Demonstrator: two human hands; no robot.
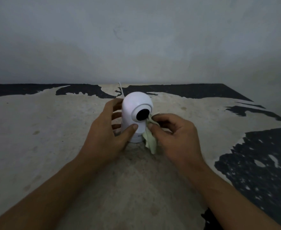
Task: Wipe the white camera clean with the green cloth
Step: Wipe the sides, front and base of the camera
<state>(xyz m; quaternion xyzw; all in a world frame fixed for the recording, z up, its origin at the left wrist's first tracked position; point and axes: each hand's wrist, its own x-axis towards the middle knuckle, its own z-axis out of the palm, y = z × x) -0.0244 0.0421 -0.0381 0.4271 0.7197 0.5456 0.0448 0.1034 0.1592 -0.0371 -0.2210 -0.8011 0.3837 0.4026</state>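
Fingertips point(150, 125) press green cloth point(150, 140) against white camera point(133, 105).

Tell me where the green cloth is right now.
In the head view, the green cloth hangs pinched in the right hand, against the right side of the white camera, just below its lens.

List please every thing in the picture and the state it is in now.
camera: upright on the surface, held.
cloth: pinched, hanging, touching the camera beside the lens.
left hand: wrapped around the camera body.
right hand: shut on the cloth.
cable: runs back from the camera.
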